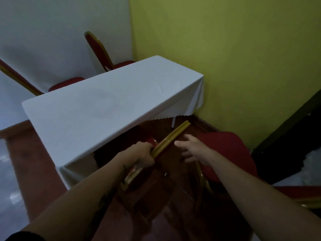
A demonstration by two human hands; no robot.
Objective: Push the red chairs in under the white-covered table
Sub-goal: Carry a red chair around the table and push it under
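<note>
The white-covered table (104, 108) fills the middle of the view, its right end against a green wall. At its near edge stands a red chair with a gold frame, its top rail (173, 134) slanting up to the right and its seat in shadow beneath the cloth. My left hand (141, 154) is closed around the lower end of that rail. My right hand (191, 148) hovers just right of the rail with fingers spread, holding nothing. A second red chair (229, 150) sits out from the table on the right. Two more red chairs (97, 49) (66, 83) stand on the far side.
The green wall (243, 66) closes the right side, a white wall (52, 32) the back. A dark opening (286, 145) lies at the right. Part of another red and gold chair (305, 197) shows at the lower right edge. Reddish floor runs along the table's left end.
</note>
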